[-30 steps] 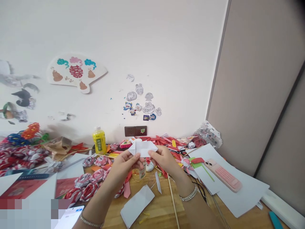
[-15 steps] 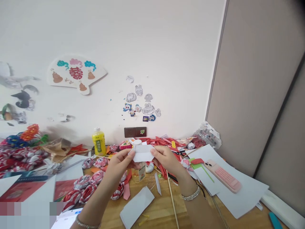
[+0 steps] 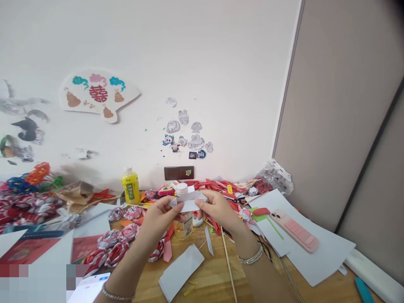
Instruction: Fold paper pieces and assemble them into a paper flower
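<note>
A small folded white paper (image 3: pixel 189 203) is held up between both hands, above the middle of the table. My left hand (image 3: pixel 163 213) pinches its left end between thumb and fingers. My right hand (image 3: pixel 216 208) grips the right end, with the thumb on the near face. Behind the paper stands a clear bottle with a white cap (image 3: pixel 181 189). Below the hands, a stack of white paper pieces (image 3: pixel 182 271) lies on the wooden table (image 3: pixel 208 290), beside a narrow white strip (image 3: pixel 208 240) and a thin wooden stick (image 3: pixel 229 267).
Red-and-white rolled flowers (image 3: pixel 118 252) cover the left side. A yellow bottle (image 3: pixel 130 186) stands near the wall. At the right a pink phone (image 3: pixel 295 230) rests on large white sheets (image 3: pixel 318 265). Red strips (image 3: pixel 205 185) lie along the back, and a lit phone screen (image 3: pixel 91 288) shows at front left.
The paper between the hands has tilted and looks narrower. My right thumb has moved left along it, and the fingers of both hands are closer together.
</note>
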Demonstrator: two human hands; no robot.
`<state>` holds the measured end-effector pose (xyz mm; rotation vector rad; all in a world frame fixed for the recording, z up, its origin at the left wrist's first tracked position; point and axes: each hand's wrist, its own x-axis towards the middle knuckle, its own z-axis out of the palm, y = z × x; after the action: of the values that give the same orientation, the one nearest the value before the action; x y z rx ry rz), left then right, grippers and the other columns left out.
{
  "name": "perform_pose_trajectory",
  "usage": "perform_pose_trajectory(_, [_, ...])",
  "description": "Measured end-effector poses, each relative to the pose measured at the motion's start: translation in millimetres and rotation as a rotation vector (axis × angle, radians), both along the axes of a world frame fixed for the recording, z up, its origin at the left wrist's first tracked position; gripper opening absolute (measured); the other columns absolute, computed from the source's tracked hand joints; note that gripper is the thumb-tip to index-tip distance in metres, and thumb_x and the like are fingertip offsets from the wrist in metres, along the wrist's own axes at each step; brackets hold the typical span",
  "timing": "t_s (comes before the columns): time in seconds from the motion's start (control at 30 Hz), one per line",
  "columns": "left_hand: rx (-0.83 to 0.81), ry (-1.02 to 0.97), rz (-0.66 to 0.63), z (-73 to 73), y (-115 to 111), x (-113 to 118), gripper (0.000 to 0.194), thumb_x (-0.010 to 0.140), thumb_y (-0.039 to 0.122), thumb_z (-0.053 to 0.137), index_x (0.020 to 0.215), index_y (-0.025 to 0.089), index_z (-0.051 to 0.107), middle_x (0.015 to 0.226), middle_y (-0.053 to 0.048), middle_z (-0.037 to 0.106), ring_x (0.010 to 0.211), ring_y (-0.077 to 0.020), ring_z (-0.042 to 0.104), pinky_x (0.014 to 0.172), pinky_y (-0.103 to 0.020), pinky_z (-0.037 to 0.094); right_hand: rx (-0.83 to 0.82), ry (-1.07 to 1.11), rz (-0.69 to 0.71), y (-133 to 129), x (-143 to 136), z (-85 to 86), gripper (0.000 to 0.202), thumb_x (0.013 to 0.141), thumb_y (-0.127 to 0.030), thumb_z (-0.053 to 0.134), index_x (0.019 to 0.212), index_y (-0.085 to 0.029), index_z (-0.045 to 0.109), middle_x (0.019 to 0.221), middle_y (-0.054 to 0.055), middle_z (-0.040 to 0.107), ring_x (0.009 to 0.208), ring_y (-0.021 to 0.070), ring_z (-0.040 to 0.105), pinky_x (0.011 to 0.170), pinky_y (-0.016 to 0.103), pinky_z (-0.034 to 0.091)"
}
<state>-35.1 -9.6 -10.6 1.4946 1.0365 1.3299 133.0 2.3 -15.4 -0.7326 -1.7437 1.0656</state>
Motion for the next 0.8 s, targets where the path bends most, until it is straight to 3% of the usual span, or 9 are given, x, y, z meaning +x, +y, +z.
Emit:
perform_pose_trajectory(0.23, [-0.051, -0.062, -0.109, 2.1, -2, 1, 0.03, 0.066, 0.033, 0.066, 0.089, 0.017, 0.057, 0.062, 0.0, 0.067, 0.059, -0.0156, 0.063, 0.056, -0.025, 0.051, -0.034, 0.094, -0.035, 5, 2, -2.2, 0.019, 0.079, -0.032, 0.05, 0.083, -0.013, 0.054, 0.05, -0.004, 0.053, 0.042, 0.0076, 0.046, 0.043, 0.018, 0.036])
perform_pose_trajectory(0.33, [-0.047, -0.118, -0.034, 0.5, -1, 2, 0.033, 0.064, 0.034, 0.068, 0.089, 0.016, 0.056, 0.067, -0.001, 0.068, 0.061, -0.0158, 0.064, 0.058, -0.026, 0.051, -0.038, 0.107, -0.016, 6, 2, -4.0, 0.02, 0.08, -0.031, 0.048, 0.087, -0.013, 0.054, 0.052, -0.003, 0.055, 0.043, 0.0081, 0.047, 0.044, 0.018, 0.037])
perform_pose_trajectory(0.43, [-0.024, -0.147, 0.048, -2.7, 2, 1, 0.03, 0.063, 0.034, 0.069, 0.084, 0.017, 0.058, 0.072, -0.002, 0.068, 0.062, -0.0152, 0.063, 0.06, -0.026, 0.051, -0.041, -0.019, 0.001, 4, 1, -6.4, 0.018, 0.081, -0.029, 0.046, 0.088, -0.014, 0.054, 0.062, 0.0, 0.06, 0.046, 0.0089, 0.049, 0.046, 0.02, 0.038])
perform_pose_trajectory(0.53, [0.017, -0.106, 0.107, -4.4, 3, 0, 0.028, 0.061, 0.035, 0.07, 0.08, 0.017, 0.061, 0.073, -0.002, 0.068, 0.063, -0.0159, 0.061, 0.059, -0.027, 0.05, 0.004, -0.207, -0.019, 3, -1, -8.9, 0.017, 0.08, -0.03, 0.048, 0.08, -0.015, 0.057, 0.068, 0.001, 0.06, 0.052, 0.01, 0.05, 0.047, 0.019, 0.036])
perform_pose_trajectory(0.6, [0.036, -0.046, 0.138, -3.7, 2, 0, 0.029, 0.059, 0.036, 0.07, 0.079, 0.016, 0.063, 0.073, -0.003, 0.068, 0.065, -0.0175, 0.061, 0.058, -0.027, 0.049, 0.079, -0.29, -0.069, 4, -4, -9.9, 0.023, 0.08, -0.034, 0.049, 0.068, -0.015, 0.055, 0.062, -0.001, 0.054, 0.052, 0.0095, 0.045, 0.045, 0.019, 0.031])
perform_pose_trajectory(0.7, [0.048, 0.003, 0.148, -1.6, -1, 3, 0.032, 0.059, 0.037, 0.069, 0.081, 0.015, 0.065, 0.073, -0.003, 0.069, 0.067, -0.0187, 0.06, 0.059, -0.028, 0.048, 0.199, -0.332, -0.166, 6, -7, -10.4, 0.033, 0.081, -0.035, 0.045, 0.056, -0.015, 0.046, 0.054, -0.003, 0.041, 0.05, 0.0083, 0.036, 0.046, 0.019, 0.026])
perform_pose_trajectory(0.8, [0.028, -0.005, 0.117, -1.5, -2, 6, 0.031, 0.061, 0.037, 0.068, 0.083, 0.015, 0.065, 0.071, -0.003, 0.068, 0.064, -0.0175, 0.06, 0.06, -0.028, 0.048, 0.221, -0.303, -0.19, 8, -9, -10.8, 0.033, 0.083, -0.034, 0.043, 0.055, -0.015, 0.044, 0.055, -0.003, 0.04, 0.052, 0.0085, 0.035, 0.048, 0.02, 0.027])
